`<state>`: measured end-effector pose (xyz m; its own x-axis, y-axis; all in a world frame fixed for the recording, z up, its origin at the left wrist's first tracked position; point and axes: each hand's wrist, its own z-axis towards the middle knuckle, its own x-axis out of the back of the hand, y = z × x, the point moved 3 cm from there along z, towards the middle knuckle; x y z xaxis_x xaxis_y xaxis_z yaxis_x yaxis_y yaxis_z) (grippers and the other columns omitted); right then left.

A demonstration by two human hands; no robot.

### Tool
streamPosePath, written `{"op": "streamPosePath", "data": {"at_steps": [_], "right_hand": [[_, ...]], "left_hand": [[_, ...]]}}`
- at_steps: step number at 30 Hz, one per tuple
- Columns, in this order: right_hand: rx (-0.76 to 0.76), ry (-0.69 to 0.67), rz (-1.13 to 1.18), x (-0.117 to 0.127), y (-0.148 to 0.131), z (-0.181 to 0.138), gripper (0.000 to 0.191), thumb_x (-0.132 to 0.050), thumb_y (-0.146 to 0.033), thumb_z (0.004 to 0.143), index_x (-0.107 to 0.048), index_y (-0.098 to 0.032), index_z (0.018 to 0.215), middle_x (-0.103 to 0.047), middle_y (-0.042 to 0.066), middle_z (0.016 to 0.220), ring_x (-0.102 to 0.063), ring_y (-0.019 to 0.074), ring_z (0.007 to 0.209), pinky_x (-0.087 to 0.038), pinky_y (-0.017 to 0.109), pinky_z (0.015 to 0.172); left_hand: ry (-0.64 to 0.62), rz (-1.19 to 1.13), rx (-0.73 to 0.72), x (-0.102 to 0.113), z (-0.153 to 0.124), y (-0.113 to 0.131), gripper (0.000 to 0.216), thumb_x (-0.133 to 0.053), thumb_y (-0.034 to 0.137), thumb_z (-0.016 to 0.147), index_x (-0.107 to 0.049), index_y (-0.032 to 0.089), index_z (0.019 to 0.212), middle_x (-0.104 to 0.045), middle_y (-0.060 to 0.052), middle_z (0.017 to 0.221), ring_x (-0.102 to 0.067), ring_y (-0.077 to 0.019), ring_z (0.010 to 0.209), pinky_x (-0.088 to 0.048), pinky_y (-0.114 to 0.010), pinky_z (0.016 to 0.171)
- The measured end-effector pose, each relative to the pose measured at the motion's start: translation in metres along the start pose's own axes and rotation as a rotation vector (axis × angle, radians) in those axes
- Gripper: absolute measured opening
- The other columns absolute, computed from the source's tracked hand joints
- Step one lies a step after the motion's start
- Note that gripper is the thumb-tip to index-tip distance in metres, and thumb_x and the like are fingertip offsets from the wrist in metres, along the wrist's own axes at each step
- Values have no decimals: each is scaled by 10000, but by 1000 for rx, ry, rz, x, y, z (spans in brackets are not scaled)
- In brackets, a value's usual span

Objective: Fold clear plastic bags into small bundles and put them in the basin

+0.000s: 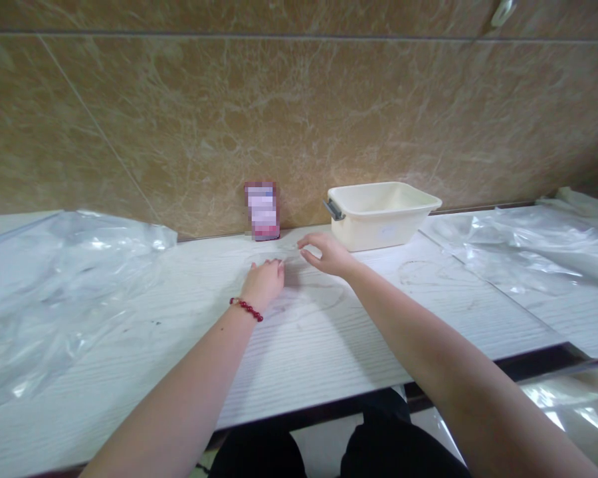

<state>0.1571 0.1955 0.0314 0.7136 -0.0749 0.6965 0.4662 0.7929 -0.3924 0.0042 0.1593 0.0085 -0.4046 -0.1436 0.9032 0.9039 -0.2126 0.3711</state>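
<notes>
Both of my hands work close together over the middle of the white wood-grain table (299,358). My left hand (265,282), with a red bead bracelet (246,307) at the wrist, has its fingers curled inward and partly hidden. Just to the right, my right hand (326,254) bends with thumb and fingertips drawn close together. A faint, clear, thin piece (290,250) shows between the fingertips; it is too small and see-through to name. Behind the hands, a phone (264,212) with a blurred screen leans upright on the wall.
A cream plastic tub (373,229) with a grey handle clip stands against the wall, right of the phone. Crumpled clear plastic (94,259) covers the table's left side. More clear plastic sheeting (523,245) lies at the right. The marble-patterned wall (204,119) bounds the back.
</notes>
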Motion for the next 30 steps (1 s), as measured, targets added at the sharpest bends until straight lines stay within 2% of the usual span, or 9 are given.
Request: {"op": "streamPosePath", "data": {"at_steps": [4,6,8,11,14,18,21,24,30], "right_hand": [[-395,230,339,5,15,1,324,-386,-430,775,-514,-184,943,-579,52,959,-508,141,920,-369,294,814],[-629,232,600,1,24,0,420,-327,-514,771,-501,-178,955,-585,60,945,-532,146,878,-405,301,766],[-813,76,893,-6,26,-1,552,-218,-593,762,-509,-158,940,-597,80,907,-564,159,796,-442,318,694],[-896,-224,1228,-13,15,-5,686,-114,-646,739,-543,-127,872,-615,100,819,-585,171,703,-469,328,619],[-897,-341,1313,-16,5,-9,497,-312,-557,766,-558,-133,850,-626,75,767,-595,156,697,-482,289,600],[-813,-374,1205,-24,2,-13,177,-608,-246,672,-580,-136,808,-630,36,752,-590,109,653,-478,201,565],[-817,-352,1114,-29,6,-15,132,-631,-220,646,-589,-126,728,-618,20,661,-568,82,564,-470,173,514],[-855,-320,1061,-30,9,-16,134,-615,-253,663,-592,-129,708,-620,25,652,-572,90,572,-476,181,508],[-916,-286,1021,-32,10,-16,180,-555,-303,718,-580,-131,668,-613,32,608,-586,110,582,-481,196,496]], "left_hand": [[-84,-653,43,16,1,-2,324,-372,340,790,-619,131,817,-620,-111,922,-518,-233,948,-333,-351,870],[-196,-1064,128,21,-1,-1,313,-375,310,795,-614,115,845,-621,-103,935,-531,-217,944,-370,-334,848],[-281,-1393,263,23,-3,0,298,-365,267,804,-599,104,889,-628,-102,912,-565,-203,889,-419,-329,797],[-264,-1636,394,24,-3,-4,275,-370,222,808,-582,95,929,-634,-100,887,-591,-183,830,-460,-307,745],[-261,-1704,478,19,0,-11,270,-361,201,814,-586,76,893,-641,-104,842,-602,-172,794,-477,-284,717],[-306,-1711,543,11,3,-17,272,-357,214,823,-593,82,851,-645,-89,809,-605,-159,772,-481,-269,706],[-314,-1676,497,8,4,-20,216,-423,220,799,-594,104,863,-643,-69,840,-594,-154,810,-467,-273,748],[-331,-1588,410,6,4,-23,161,-496,113,744,-596,127,870,-639,-48,865,-582,-134,834,-443,-251,783],[-260,-1513,390,2,7,-30,143,-508,43,715,-595,117,801,-634,-44,729,-589,-112,673,-472,-227,687]]}}
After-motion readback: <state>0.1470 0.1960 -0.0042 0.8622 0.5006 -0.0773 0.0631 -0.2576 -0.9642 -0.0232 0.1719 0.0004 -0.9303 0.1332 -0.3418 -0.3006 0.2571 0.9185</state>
